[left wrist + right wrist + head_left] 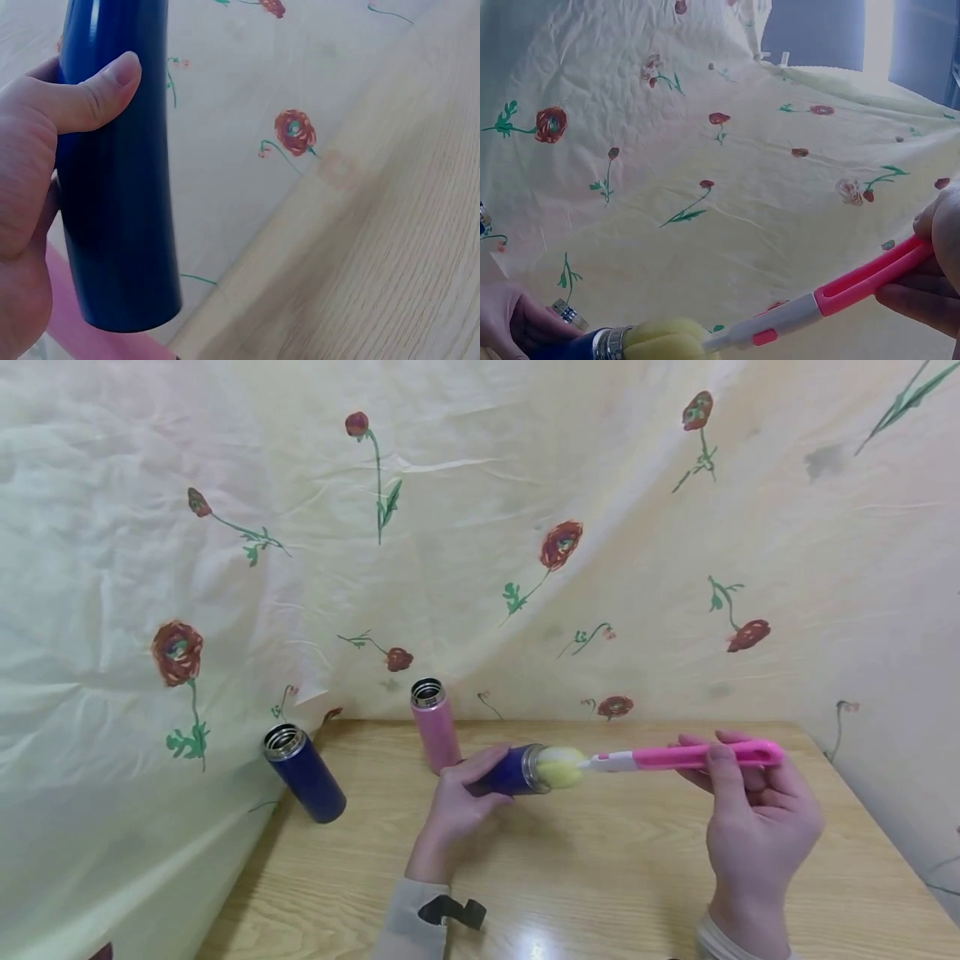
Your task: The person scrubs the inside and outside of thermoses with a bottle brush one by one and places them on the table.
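My left hand [461, 806] grips a dark blue thermos bottle [120, 195] tilted on its side above the table, its steel-rimmed mouth facing right. In the left wrist view the thumb lies across the bottle's wall. My right hand [761, 814] pinches the pink handle of a bottle brush [675, 757], which has a white neck and a yellow sponge head. The sponge head [667, 339] is at the bottle's mouth, bulging out past the steel rim; any part inside is hidden.
Behind my left hand stands a pink thermos bottle [437, 727] without a lid. Another dark blue bottle [309, 778], also lidless, stands at the left of the wooden table [600, 877]. A flower-printed cloth [465, 527] hangs behind and along the sides.
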`<control>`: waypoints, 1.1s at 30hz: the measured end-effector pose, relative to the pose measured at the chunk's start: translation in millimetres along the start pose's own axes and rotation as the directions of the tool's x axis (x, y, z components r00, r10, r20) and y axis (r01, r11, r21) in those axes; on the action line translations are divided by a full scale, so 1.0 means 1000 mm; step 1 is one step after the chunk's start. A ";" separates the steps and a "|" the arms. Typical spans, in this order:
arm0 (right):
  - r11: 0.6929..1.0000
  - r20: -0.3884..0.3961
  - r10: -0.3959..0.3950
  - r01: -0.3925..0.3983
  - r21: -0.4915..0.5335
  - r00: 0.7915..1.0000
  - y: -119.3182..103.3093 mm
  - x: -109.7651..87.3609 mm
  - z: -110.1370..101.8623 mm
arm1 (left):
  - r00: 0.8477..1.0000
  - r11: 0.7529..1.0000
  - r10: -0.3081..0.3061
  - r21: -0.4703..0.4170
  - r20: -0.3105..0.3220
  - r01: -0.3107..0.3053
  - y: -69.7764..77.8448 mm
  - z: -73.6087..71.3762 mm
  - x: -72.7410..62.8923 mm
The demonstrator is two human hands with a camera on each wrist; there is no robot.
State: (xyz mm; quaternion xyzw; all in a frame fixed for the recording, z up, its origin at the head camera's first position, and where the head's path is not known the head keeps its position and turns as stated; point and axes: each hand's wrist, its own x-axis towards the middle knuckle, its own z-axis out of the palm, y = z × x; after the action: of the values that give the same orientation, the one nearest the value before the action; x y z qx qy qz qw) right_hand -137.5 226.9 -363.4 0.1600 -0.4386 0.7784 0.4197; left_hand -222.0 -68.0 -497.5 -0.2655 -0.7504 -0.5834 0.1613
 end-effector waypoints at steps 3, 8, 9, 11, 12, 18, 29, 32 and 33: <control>0.999 -0.067 -0.024 0.022 -0.025 0.997 -0.002 -0.002 0.004 | 0.996 0.996 0.076 0.050 -0.044 -0.074 0.000 0.002 0.001; 0.986 -0.132 0.048 -0.068 -0.153 0.990 0.001 -0.009 0.008 | 0.964 0.953 0.237 0.222 -0.122 -0.206 -0.002 0.006 0.005; 0.974 -0.139 0.079 -0.106 -0.198 0.987 0.002 -0.010 0.008 | 0.955 0.941 0.263 0.256 -0.136 -0.222 -0.002 0.006 0.005; 0.934 -0.154 0.154 -0.194 -0.300 0.976 0.003 -0.011 0.010 | 0.943 0.917 0.299 0.317 -0.147 -0.241 -0.003 0.005 0.005; 0.910 -0.159 0.192 -0.237 -0.340 0.968 0.003 -0.011 0.010 | 0.940 0.910 0.308 0.335 -0.145 -0.246 -0.003 0.005 0.006; 0.813 -0.182 0.377 -0.419 -0.404 0.908 0.009 -0.004 0.010 | 0.925 0.888 0.366 0.339 -0.106 -0.312 -0.006 0.008 0.008; 0.743 0.014 0.495 -0.414 -0.526 0.869 0.018 -0.008 0.010 | 0.966 0.969 0.208 0.165 -0.151 -0.183 -0.001 0.014 0.004; 0.694 0.240 0.479 -0.197 -0.692 0.844 0.023 -0.012 0.008 | 0.986 0.989 0.124 0.089 -0.111 -0.115 0.003 0.016 0.003; 0.689 0.306 0.468 -0.125 -0.714 0.829 0.025 -0.013 0.008 | 0.991 0.995 0.089 0.063 -0.096 -0.084 0.005 0.017 0.002</control>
State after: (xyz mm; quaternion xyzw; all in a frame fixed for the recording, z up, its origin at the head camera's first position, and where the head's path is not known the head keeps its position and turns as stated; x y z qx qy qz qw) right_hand -150.9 207.5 -381.1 0.1054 -0.7945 0.5656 0.1942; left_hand -220.1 -50.2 -497.0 -0.2638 -0.7461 -0.5659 0.2311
